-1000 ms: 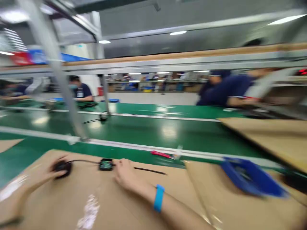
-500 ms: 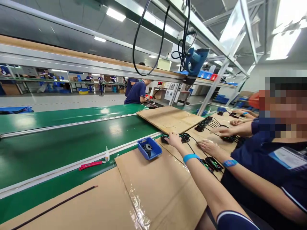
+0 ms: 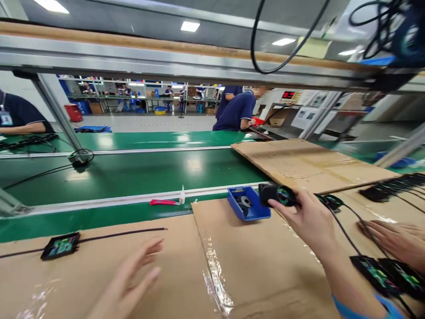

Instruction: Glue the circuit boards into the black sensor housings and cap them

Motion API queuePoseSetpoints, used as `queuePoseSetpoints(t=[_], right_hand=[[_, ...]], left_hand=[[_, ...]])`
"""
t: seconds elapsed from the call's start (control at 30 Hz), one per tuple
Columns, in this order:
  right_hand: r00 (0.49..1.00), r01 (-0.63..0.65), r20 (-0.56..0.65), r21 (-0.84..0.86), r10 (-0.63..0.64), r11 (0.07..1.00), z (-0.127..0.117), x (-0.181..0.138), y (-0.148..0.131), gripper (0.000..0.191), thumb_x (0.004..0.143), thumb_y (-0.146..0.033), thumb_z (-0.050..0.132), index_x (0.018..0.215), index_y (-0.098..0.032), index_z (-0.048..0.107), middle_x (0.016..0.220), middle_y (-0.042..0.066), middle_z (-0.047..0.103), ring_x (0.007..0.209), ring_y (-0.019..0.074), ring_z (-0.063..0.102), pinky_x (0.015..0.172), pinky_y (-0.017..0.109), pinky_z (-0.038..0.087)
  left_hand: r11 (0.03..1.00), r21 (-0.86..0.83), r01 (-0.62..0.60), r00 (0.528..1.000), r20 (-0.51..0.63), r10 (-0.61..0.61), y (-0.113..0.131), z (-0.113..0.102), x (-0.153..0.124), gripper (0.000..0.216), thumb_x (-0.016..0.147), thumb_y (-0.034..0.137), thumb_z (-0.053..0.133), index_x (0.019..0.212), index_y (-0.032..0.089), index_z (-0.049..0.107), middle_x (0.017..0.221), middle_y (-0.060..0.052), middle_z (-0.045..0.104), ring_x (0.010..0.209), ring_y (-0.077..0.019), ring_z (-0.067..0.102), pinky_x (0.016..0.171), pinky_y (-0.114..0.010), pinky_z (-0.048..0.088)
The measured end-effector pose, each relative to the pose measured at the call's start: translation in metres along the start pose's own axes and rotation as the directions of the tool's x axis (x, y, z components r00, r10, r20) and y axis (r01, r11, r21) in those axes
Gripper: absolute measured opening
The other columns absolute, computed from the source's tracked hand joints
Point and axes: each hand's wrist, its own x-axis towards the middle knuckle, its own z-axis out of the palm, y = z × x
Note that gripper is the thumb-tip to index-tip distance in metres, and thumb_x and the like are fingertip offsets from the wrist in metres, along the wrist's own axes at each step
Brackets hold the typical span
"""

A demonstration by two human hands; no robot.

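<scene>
My right hand [image 3: 312,221] pinches a black plastic housing [image 3: 277,195] with a round opening that shows green circuitry, lifted beside the small blue bin [image 3: 249,217]. Black cable trails behind my fingers to the right; whether it belongs to this housing I cannot tell. My left hand [image 3: 133,272], slightly blurred, hovers over the cardboard with fingers apart and nothing in them. Left of it lies an open black case [image 3: 62,246] with a green circuit board and a black cable [image 3: 126,232]. Inside the blue bin are grey and black round parts [image 3: 245,204].
A co-worker's hand [image 3: 395,239] rests at the right near more open black cases [image 3: 375,274]. Behind the bin lies a raised cardboard sheet [image 3: 299,164]. A red-handled cutter [image 3: 162,202] and a small white bottle [image 3: 182,196] lie by the green conveyor [image 3: 159,170]. A metal beam [image 3: 166,64] spans overhead.
My view has turned left. My right hand has picked up the black housing from the cardboard and brought it toward the blue bin. My left hand has come into view.
</scene>
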Motion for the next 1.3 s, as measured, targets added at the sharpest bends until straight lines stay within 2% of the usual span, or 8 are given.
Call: queuePoseSetpoints(t=[0.1,0.2,0.4,0.57,0.8,0.87,1.07,1.3], right_hand=[[0.944,0.254,0.119,0.332,-0.307,0.908,-0.008,-0.043,-0.079,0.05,0.083,-0.061,0.058,0.112,-0.021,0.056,0.097,0.01,0.066,0.085,0.0248,0.065,0.073,0.035,0.053],[0.822,0.241,0.291,0.6,-0.489,0.762,0.005,-0.08,-0.144,0.036,0.086,-0.044,0.063,0.114,-0.023,0.054,0.1,0.008,0.066,0.089,0.0209,0.066,0.076,0.031,0.056],[0.701,0.274,0.466,0.523,-0.54,0.807,0.031,-0.135,-0.138,0.087,0.073,-0.04,0.076,0.146,-0.023,0.03,0.128,0.015,0.057,0.115,0.0306,0.059,0.091,0.043,0.056],[0.666,0.201,0.598,0.433,-0.447,0.879,0.022,-0.178,-0.093,0.03,0.088,-0.035,0.057,0.117,-0.026,0.056,0.103,0.008,0.067,0.089,0.0233,0.069,0.075,0.033,0.059],[0.801,0.257,0.431,0.38,-0.416,0.889,0.026,-0.118,-0.103,0.031,0.095,-0.041,0.042,0.102,-0.027,0.069,0.085,0.008,0.064,0.078,0.0229,0.064,0.068,0.035,0.055],[0.813,0.196,0.443,0.404,-0.378,0.894,0.043,-0.101,-0.112,0.033,0.093,-0.042,0.043,0.099,-0.025,0.071,0.084,0.01,0.064,0.079,0.0257,0.061,0.071,0.041,0.052],[0.68,-0.024,0.601,0.59,-0.42,0.807,0.103,-0.078,-0.134,0.022,0.086,-0.038,0.055,0.093,-0.025,0.072,0.096,0.006,0.07,0.088,0.0217,0.067,0.081,0.037,0.054],[0.819,-0.275,0.56,0.577,-0.127,0.769,0.185,-0.033,-0.156,0.044,0.079,-0.038,0.063,0.115,-0.015,0.053,0.119,0.015,0.061,0.104,0.0257,0.06,0.077,0.038,0.054]], left_hand=[[0.986,-0.162,-0.043,0.969,0.234,0.08,0.009,0.066,0.012,0.077,0.073,0.054,0.075,0.141,0.037,0.042,0.153,-0.007,0.035,0.138,-0.0308,0.037,0.112,-0.046,0.036],[0.92,-0.391,-0.026,0.964,0.233,0.126,0.006,0.096,0.024,0.079,0.068,0.057,0.078,0.134,0.03,0.044,0.146,-0.011,0.041,0.131,-0.0328,0.043,0.102,-0.046,0.045],[0.893,-0.448,0.024,0.999,-0.03,-0.042,-0.016,0.048,0.025,0.062,0.067,0.051,0.079,0.115,0.024,0.052,0.119,-0.007,0.056,0.099,-0.0227,0.059,0.083,-0.039,0.055],[0.943,-0.333,0.022,0.996,-0.071,-0.049,-0.023,0.01,0.026,0.063,0.069,0.052,0.077,0.117,0.027,0.046,0.112,-0.005,0.057,0.095,-0.0207,0.06,0.079,-0.034,0.053],[0.995,-0.066,0.07,0.997,0.047,-0.067,-0.017,-0.013,0.023,0.05,0.068,0.039,0.071,0.114,0.022,0.063,0.104,-0.004,0.062,0.099,-0.0225,0.057,0.083,-0.03,0.048],[0.974,-0.112,0.196,0.974,0.139,-0.18,-0.018,-0.014,0.02,0.053,0.067,0.041,0.069,0.116,0.023,0.062,0.101,-0.004,0.063,0.088,-0.0228,0.062,0.072,-0.031,0.051],[0.822,-0.376,0.428,0.884,0.362,-0.295,-0.026,-0.012,0.018,0.061,0.065,0.053,0.069,0.112,0.016,0.056,0.085,-0.008,0.068,0.067,-0.0261,0.07,0.059,-0.036,0.055],[0.789,-0.466,0.4,0.892,0.397,-0.218,-0.028,-0.019,0.017,0.06,0.071,0.048,0.076,0.117,0.015,0.054,0.102,-0.016,0.068,0.089,-0.0313,0.069,0.069,-0.041,0.058]])
